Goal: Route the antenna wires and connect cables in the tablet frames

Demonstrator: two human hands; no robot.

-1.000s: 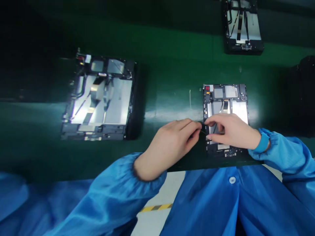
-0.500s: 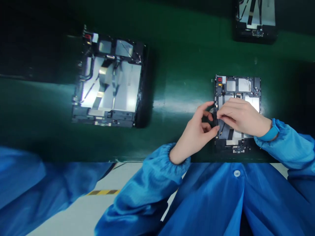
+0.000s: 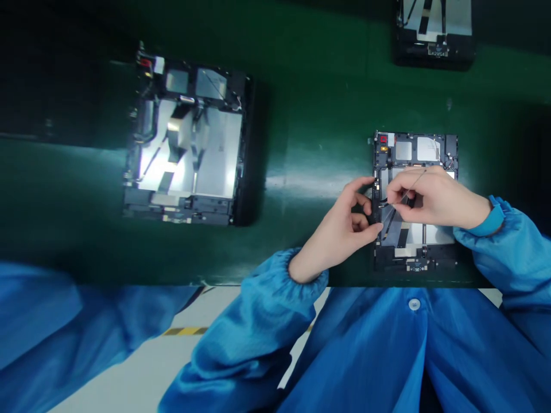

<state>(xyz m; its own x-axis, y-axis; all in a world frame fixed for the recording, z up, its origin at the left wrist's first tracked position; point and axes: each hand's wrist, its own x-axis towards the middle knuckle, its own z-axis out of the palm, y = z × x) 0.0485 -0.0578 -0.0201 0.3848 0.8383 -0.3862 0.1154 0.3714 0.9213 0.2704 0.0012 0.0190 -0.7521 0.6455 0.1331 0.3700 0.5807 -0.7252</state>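
An opened tablet (image 3: 426, 253) lies flat on the green bench, its silver inner plate, black frame and flat cables exposed. My left hand (image 3: 340, 229) rests at its left edge, thumb and index finger apart and touching the frame, with the other fingers curled beside it. Over the plate, my right hand (image 3: 434, 198) pinches a thin wire (image 3: 414, 185), whose fine length runs up across the back of the fingers. A short dark cable end (image 3: 383, 202) shows just left of the right fingertips. The right hand covers the middle of the tablet.
Another opened tablet (image 3: 219, 149) lies on the green bench (image 3: 314, 126) to the left. A third one (image 3: 434, 51) stands at the top right, cut off by the picture's edge. At lower left is another person's blue garment (image 3: 86, 321).
My right hand has shifted slightly right and turned, so the pinched wire and the cable end now show. The left hand stays at the tablet's edge. The view has moved a little.
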